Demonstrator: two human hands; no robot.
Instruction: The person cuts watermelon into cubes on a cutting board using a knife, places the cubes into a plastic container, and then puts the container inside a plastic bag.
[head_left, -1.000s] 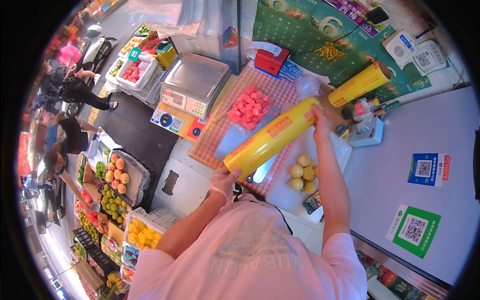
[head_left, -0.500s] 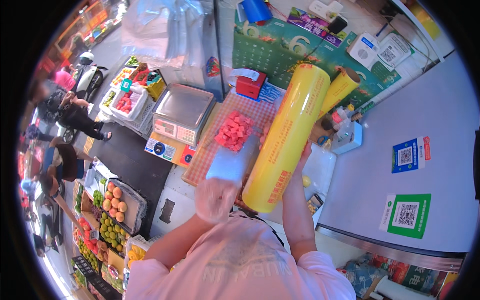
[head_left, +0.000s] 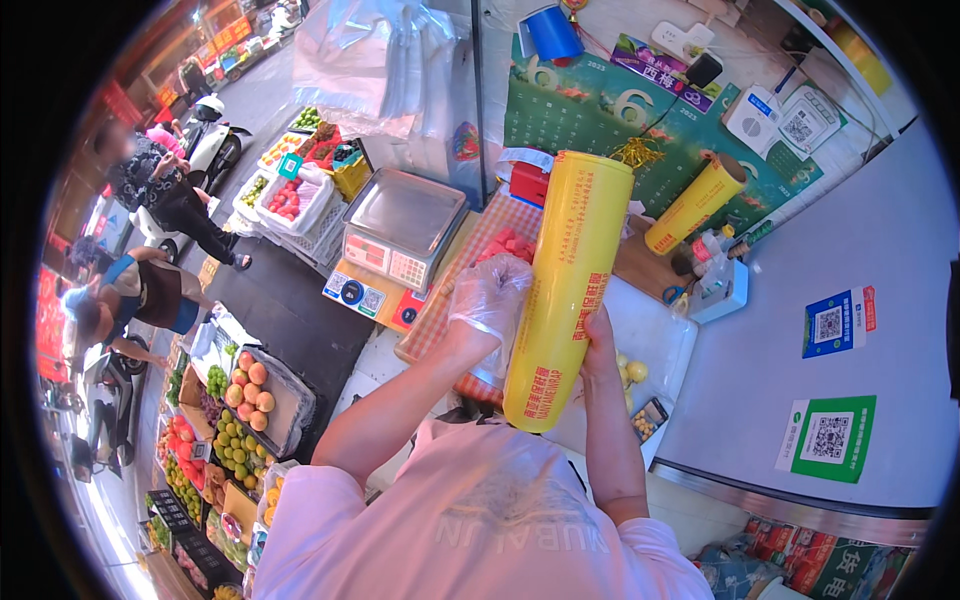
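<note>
Your gloved left hand [head_left: 490,295] and bare right hand [head_left: 598,345] both grasp the yellow roll of cling film [head_left: 565,290], held nearly upright between them above the white cutting board [head_left: 655,335], its long axis pointing away toward the counter's back edge.

Large yellow roll of cling film [head_left: 565,290], long and thick, with red print along the side. Held almost upright above the bench, slightly tilted, top end leaning away toward the wall, lower end nearest the body. Gripped on the left side by a hand in a clear plastic glove, on the right by a bare hand.
</note>
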